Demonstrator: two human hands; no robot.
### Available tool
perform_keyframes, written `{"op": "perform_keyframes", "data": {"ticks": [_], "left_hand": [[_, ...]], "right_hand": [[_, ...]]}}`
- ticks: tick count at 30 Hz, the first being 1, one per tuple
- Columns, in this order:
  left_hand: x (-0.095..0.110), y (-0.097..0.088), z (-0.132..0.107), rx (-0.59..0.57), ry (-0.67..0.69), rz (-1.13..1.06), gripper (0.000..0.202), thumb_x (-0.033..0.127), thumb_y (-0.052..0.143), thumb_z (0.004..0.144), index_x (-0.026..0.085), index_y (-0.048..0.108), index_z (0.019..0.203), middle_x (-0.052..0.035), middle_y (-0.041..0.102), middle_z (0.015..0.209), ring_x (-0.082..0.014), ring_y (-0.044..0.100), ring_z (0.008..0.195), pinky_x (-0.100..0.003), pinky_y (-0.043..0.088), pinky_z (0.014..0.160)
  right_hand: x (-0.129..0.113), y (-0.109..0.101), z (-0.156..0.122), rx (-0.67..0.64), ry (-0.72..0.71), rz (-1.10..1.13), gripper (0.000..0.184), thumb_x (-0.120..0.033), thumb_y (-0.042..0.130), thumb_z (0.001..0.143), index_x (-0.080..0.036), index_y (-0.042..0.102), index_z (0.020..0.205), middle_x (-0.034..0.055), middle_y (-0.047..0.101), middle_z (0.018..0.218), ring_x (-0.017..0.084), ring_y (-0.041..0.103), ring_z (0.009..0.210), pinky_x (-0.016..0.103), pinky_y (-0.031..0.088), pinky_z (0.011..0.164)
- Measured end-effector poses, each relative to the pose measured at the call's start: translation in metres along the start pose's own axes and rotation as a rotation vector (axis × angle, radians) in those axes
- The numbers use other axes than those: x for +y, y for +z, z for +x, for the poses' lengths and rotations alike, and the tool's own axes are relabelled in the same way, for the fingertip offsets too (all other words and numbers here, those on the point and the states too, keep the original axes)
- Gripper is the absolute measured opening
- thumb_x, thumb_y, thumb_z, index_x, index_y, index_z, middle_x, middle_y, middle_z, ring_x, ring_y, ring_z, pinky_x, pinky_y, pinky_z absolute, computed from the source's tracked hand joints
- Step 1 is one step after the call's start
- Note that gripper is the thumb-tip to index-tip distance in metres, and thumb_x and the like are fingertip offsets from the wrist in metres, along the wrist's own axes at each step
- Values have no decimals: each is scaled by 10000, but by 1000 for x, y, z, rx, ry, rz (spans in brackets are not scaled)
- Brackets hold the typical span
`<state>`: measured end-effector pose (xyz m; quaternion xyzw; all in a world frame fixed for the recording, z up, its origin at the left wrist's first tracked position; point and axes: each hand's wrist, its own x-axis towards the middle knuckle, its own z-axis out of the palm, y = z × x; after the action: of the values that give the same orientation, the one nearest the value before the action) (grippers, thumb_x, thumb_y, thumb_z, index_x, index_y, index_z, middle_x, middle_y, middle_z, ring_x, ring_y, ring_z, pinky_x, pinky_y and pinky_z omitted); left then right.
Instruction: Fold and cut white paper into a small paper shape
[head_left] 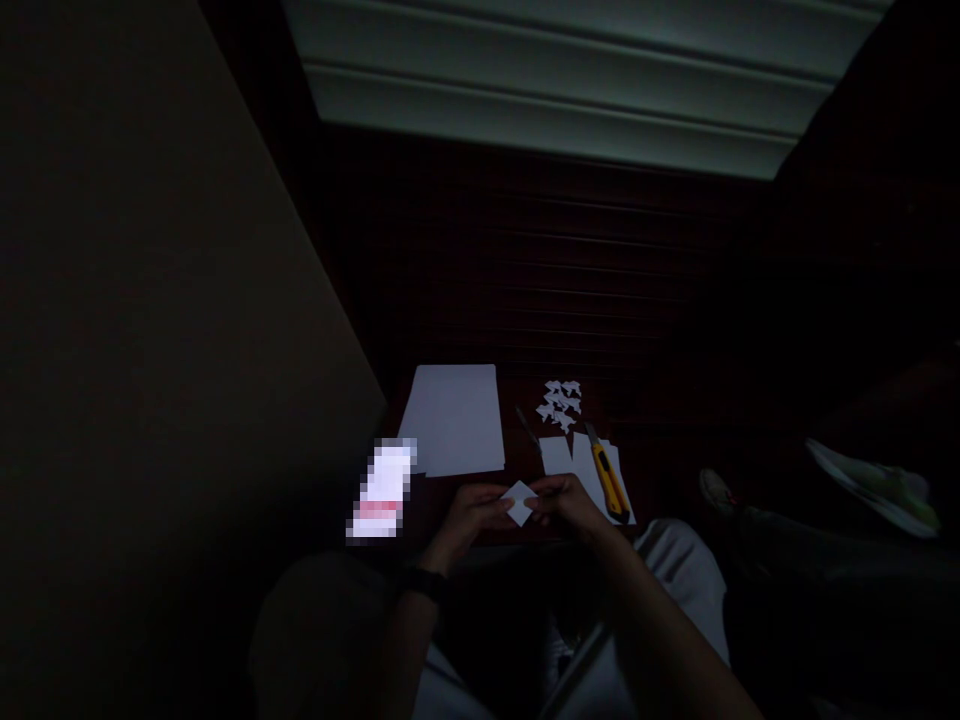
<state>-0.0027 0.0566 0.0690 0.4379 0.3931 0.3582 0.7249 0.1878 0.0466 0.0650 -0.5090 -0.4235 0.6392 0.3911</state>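
Both my hands hold one small white square of paper (519,502) over the near edge of a dark low table (525,400). My left hand (472,515) pinches its left side, and a dark watch is on that wrist. My right hand (570,503) pinches its right side. The room is very dim, so the fingers show only in part. Just beyond my right hand lies a yellow utility knife (609,480) on cut white paper pieces (559,456).
A large white sheet (457,418) lies at the table's left. A lit phone screen (384,492) glows beside it. A pile of small folded paper shapes (561,400) sits farther back, with a pen (528,428) near it. Shoes (874,485) lie on the floor at right.
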Motion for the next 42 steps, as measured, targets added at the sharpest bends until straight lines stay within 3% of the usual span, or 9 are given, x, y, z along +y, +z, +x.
{"op": "perform_keyframes", "data": {"ticks": [6,12,20,24,28,32,36,39,42], "left_hand": [[2,-7,2,-118,-62,-35,439,305,693,644,82,630,1017,-158,679,865,-228,653,670,-377,513,653],[-4,-9,3,-51,-44,-114,335,268,692,630,62,674,894,-141,684,755,-235,649,678,-401,506,685],[-12,-10,6,29,15,-116,285,255,677,633,70,684,849,-141,687,784,-227,646,674,-401,508,690],[-12,-9,5,0,37,-113,292,281,664,651,60,677,840,-146,686,778,-237,646,692,-398,511,691],[-12,-6,7,3,51,-53,330,361,634,691,56,671,814,-143,682,785,-232,643,710,-380,521,690],[-13,-2,9,51,47,16,353,327,730,594,86,651,841,-98,682,777,-223,643,712,-368,538,668],[-16,0,11,69,44,6,445,308,747,576,115,619,955,-63,676,734,-209,647,688,-375,545,660],[-18,2,11,105,30,7,405,309,753,568,100,630,892,-79,678,741,-216,648,690,-369,548,647],[-20,3,12,138,48,-19,373,321,750,571,94,636,845,-89,681,738,-220,649,687,-364,549,644]], "right_hand": [[1,-5,-2,-7,-18,52,368,-278,728,564,-125,677,895,37,646,603,115,560,501,215,433,457],[7,-3,-5,1,30,125,332,-274,698,580,-128,679,877,62,653,656,148,590,547,255,477,467],[8,1,-3,-42,-38,193,283,-257,631,614,-95,682,840,94,665,647,188,619,575,299,494,519],[8,0,-5,-65,-45,198,294,-289,631,628,-79,677,828,102,664,647,191,620,584,307,497,553],[10,3,-2,19,-56,74,322,-398,658,635,-97,651,751,70,649,624,149,590,525,256,476,495],[16,8,1,142,-149,-58,378,-404,724,558,-155,587,808,-25,586,526,115,536,421,204,404,399],[18,7,2,148,-201,-87,344,-395,705,590,-165,561,801,-46,549,510,100,510,406,191,371,397],[18,5,2,143,-221,-126,290,-381,676,636,-162,557,783,-48,530,494,91,483,406,193,361,412],[17,6,2,132,-251,-178,300,-360,654,666,-173,555,878,-48,534,521,98,484,443,198,362,435]]}}
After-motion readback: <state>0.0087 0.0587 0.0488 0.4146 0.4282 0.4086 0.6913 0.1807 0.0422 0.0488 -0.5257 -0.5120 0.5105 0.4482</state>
